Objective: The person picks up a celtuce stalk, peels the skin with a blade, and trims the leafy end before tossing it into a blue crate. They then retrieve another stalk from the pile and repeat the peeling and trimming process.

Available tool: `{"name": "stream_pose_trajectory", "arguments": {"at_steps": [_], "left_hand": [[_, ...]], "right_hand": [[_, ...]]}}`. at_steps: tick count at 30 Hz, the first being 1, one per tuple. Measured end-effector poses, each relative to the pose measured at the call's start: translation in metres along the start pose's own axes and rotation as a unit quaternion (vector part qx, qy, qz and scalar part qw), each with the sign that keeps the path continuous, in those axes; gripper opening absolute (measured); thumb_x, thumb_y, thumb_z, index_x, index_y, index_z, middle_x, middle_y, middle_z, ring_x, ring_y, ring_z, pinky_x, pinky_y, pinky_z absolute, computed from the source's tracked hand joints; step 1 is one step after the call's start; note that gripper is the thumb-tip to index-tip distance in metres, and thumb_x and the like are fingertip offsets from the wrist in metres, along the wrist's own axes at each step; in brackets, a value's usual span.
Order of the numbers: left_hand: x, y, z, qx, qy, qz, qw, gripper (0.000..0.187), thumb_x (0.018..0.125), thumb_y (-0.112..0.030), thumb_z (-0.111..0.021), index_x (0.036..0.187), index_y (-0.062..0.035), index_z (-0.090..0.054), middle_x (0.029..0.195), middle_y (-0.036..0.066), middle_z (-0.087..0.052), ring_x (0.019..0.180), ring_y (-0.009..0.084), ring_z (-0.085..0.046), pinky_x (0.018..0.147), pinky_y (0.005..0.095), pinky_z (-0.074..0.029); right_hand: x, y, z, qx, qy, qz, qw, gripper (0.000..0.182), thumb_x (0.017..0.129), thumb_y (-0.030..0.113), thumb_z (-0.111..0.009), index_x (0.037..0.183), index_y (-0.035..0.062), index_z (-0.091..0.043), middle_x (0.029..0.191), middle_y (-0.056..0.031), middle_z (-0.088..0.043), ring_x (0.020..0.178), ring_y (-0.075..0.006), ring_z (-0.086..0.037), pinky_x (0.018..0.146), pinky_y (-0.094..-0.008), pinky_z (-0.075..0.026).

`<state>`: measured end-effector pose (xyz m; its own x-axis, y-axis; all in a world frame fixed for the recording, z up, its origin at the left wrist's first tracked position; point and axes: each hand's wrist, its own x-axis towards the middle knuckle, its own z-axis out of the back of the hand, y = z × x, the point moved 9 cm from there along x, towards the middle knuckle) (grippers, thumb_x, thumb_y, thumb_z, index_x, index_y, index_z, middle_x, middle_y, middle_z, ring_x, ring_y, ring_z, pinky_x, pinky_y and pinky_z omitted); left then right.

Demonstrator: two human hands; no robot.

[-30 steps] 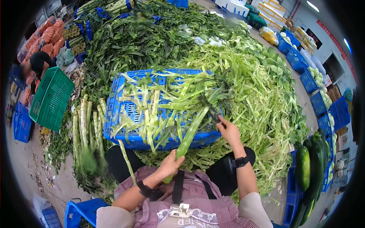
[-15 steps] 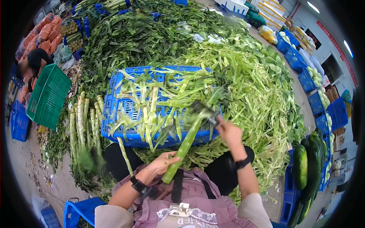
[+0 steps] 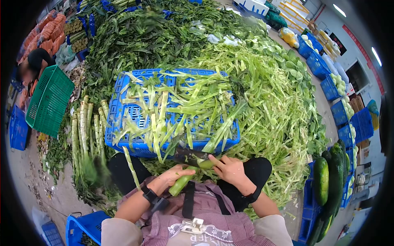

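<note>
My left hand (image 3: 175, 174) is closed around the lower part of a peeled, pale green celtuce stem (image 3: 177, 187), held at a slant above my lap. My right hand (image 3: 231, 169) grips a dark broad-bladed knife (image 3: 189, 156), its handle mostly hidden by the fingers. The blade lies across the stem's upper end, with green bits stuck on it. Just beyond the hands, an upturned blue crate (image 3: 135, 151) is strewn with pale peel strips (image 3: 156, 131).
Unpeeled celtuce stems (image 3: 84, 127) stand left of the crate. Peelings (image 3: 275, 135) heap up on the right, dark leaves (image 3: 139, 45) behind. Large green gourds (image 3: 334, 176) lie at the right. A person (image 3: 37, 61) bends near a green basket (image 3: 51, 100) at far left.
My right hand and the knife have come down and left, from beyond the stem's far end to close beside my left hand. The stem now looks shorter, partly covered by the blade.
</note>
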<state>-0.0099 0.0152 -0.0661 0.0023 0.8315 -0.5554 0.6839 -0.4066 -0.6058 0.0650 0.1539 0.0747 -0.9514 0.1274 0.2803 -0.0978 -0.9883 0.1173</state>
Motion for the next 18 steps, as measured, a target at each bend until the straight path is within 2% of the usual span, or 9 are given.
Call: {"name": "stream_pose_trajectory", "arguments": {"at_steps": [1,5,7,9,10,11,13,15,18], "left_hand": [[-0.001,0.000,0.001,0.011,-0.001,-0.004,1.000,0.061,0.074,-0.032,-0.079,0.119,0.0007,-0.054,0.093,0.005,-0.059,0.075,0.0112,-0.057,0.065,0.0259,-0.047],[-0.004,-0.009,-0.014,0.002,0.011,-0.067,0.998,0.054,0.079,-0.026,-0.076,0.121,0.0007,-0.053,0.102,0.008,-0.061,0.087,0.0128,-0.061,0.074,0.0270,-0.050],[-0.008,-0.022,-0.020,0.020,0.009,-0.089,0.996,0.051,0.082,-0.022,-0.073,0.122,0.0013,-0.051,0.106,0.009,-0.062,0.086,0.0128,-0.063,0.074,0.0265,-0.052],[-0.024,-0.045,-0.028,0.038,-0.030,-0.106,0.993,0.053,0.082,-0.015,-0.072,0.126,0.0023,-0.047,0.103,0.010,-0.063,0.077,0.0153,-0.065,0.067,0.0278,-0.052],[-0.025,-0.046,-0.027,0.052,-0.034,-0.108,0.992,0.055,0.084,-0.016,-0.070,0.130,0.0003,-0.045,0.099,0.009,-0.062,0.069,0.0123,-0.062,0.064,0.0252,-0.052],[-0.025,-0.046,-0.025,0.050,-0.035,-0.108,0.992,0.055,0.084,-0.016,-0.070,0.130,0.0003,-0.045,0.099,0.009,-0.062,0.069,0.0123,-0.062,0.064,0.0252,-0.052],[-0.028,-0.042,-0.017,0.072,-0.066,-0.092,0.991,0.058,0.085,-0.017,-0.069,0.135,-0.0038,-0.042,0.097,0.008,-0.062,0.064,0.0101,-0.058,0.059,0.0227,-0.050],[-0.025,-0.035,-0.015,0.042,-0.058,-0.067,0.995,0.063,0.086,-0.019,-0.068,0.140,-0.0082,-0.037,0.097,0.008,-0.062,0.061,0.0093,-0.056,0.056,0.0209,-0.049],[-0.023,-0.035,-0.019,0.044,-0.046,-0.067,0.996,0.065,0.086,-0.019,-0.067,0.142,-0.0096,-0.034,0.096,0.008,-0.062,0.060,0.0101,-0.056,0.055,0.0220,-0.050]], "right_hand": [[-0.001,0.002,0.000,-0.008,0.009,-0.003,1.000,0.044,0.076,0.030,-0.069,0.119,0.0237,-0.062,0.069,-0.0047,-0.054,0.052,-0.0237,-0.057,0.047,-0.0362,-0.047],[0.004,-0.131,0.007,-0.059,-0.059,-0.245,0.966,0.043,0.079,0.031,-0.068,0.121,0.0232,-0.063,0.073,-0.0090,-0.061,0.056,-0.0254,-0.061,0.050,-0.0359,-0.048],[0.004,-0.163,0.004,0.045,-0.047,-0.269,0.961,0.046,0.084,0.027,-0.065,0.128,0.0166,-0.057,0.072,-0.0121,-0.063,0.060,-0.0270,-0.062,0.053,-0.0374,-0.048],[0.007,-0.161,0.002,0.121,-0.078,-0.265,0.953,0.044,0.088,0.024,-0.061,0.131,0.0149,-0.054,0.079,-0.0128,-0.066,0.059,-0.0223,-0.062,0.055,-0.0354,-0.049],[-0.005,-0.169,-0.005,0.298,-0.109,-0.383,0.868,0.041,0.089,0.023,-0.060,0.128,0.0140,-0.057,0.079,-0.0140,-0.065,0.058,-0.0236,-0.061,0.057,-0.0344,-0.049],[-0.016,-0.167,-0.017,0.459,-0.132,-0.481,0.736,0.038,0.089,0.022,-0.058,0.126,0.0131,-0.059,0.079,-0.0152,-0.065,0.057,-0.0250,-0.059,0.058,-0.0334,-0.049],[-0.024,-0.165,-0.009,0.413,-0.187,-0.496,0.741,0.040,0.089,0.018,-0.059,0.129,0.0127,-0.056,0.078,-0.0132,-0.065,0.059,-0.0227,-0.058,0.060,-0.0338,-0.050],[-0.007,-0.132,0.030,0.126,-0.212,-0.317,0.916,0.046,0.088,0.018,-0.060,0.133,0.0142,-0.052,0.073,-0.0123,-0.062,0.061,-0.0215,-0.060,0.057,-0.0339,-0.049],[0.002,-0.055,0.015,0.016,-0.049,-0.162,0.985,0.040,0.078,0.026,-0.070,0.117,0.0216,-0.063,0.073,-0.0060,-0.058,0.060,-0.0254,-0.059,0.054,-0.0374,-0.049]]}}
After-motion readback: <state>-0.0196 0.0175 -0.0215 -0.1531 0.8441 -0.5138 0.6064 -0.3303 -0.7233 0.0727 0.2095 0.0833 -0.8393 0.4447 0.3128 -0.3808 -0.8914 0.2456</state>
